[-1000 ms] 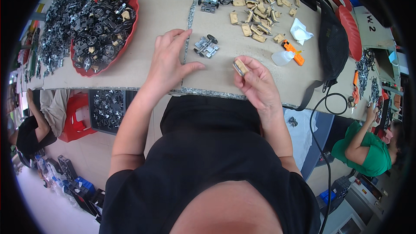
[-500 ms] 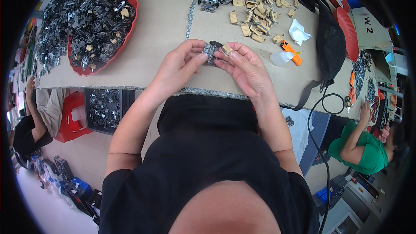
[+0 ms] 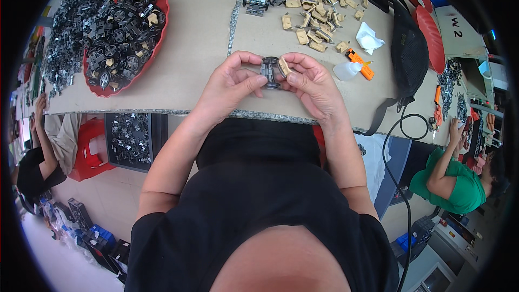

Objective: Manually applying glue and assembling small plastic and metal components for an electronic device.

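Observation:
Just above the table's front edge, my left hand [image 3: 232, 80] pinches a small grey wheeled toy chassis [image 3: 268, 71] between thumb and fingers. The chassis is held with black wheels at its top and bottom ends. My right hand [image 3: 316, 82] grips a tan plastic part [image 3: 284, 67] right beside it, thumb in front and fingers behind. The tan part seems to meet the right side of the chassis, but whether they are joined I cannot tell. Past my hands lies a pile of similar tan parts [image 3: 319, 16], with a loose wheeled chassis [image 3: 255, 5] left of it.
On the left, a red scalloped basket [image 3: 162, 32] holds wheeled assemblies, beside a heap of small grey parts [image 3: 67, 38]. A white squeeze bottle [image 3: 346, 71], orange tool [image 3: 362, 65], crumpled tissue [image 3: 369, 38] and black bag [image 3: 408, 48] lie right. Co-workers sit at both sides.
The chassis has turned more upright and its wheels show more plainly. The tan part has tilted and sits against the chassis's right side. Both hands have shifted slightly right.

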Motion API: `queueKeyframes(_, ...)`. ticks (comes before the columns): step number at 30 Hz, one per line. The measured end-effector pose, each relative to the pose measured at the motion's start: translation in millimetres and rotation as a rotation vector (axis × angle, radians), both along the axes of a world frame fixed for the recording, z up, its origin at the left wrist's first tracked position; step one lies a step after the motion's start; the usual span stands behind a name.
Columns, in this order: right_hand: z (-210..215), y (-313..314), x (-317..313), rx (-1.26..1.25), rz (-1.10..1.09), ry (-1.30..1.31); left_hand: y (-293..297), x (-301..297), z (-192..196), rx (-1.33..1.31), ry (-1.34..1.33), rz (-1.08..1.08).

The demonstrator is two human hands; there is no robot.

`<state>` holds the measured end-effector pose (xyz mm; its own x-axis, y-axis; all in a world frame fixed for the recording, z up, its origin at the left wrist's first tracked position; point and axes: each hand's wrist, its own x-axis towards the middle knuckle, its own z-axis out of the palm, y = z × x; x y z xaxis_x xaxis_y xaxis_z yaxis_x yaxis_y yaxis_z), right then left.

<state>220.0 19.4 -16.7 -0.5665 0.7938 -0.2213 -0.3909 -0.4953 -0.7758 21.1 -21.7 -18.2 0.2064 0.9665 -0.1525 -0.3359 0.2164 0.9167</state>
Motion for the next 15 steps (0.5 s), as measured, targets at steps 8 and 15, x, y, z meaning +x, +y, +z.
queueKeyframes(8,8,3,6,0.131,0.088,-0.205,-6,3,8,0.118,0.169,-0.006)
queueKeyframes(15,12,1,7,0.079,0.130,-0.177,-8,9,9,0.195,0.185,0.042)
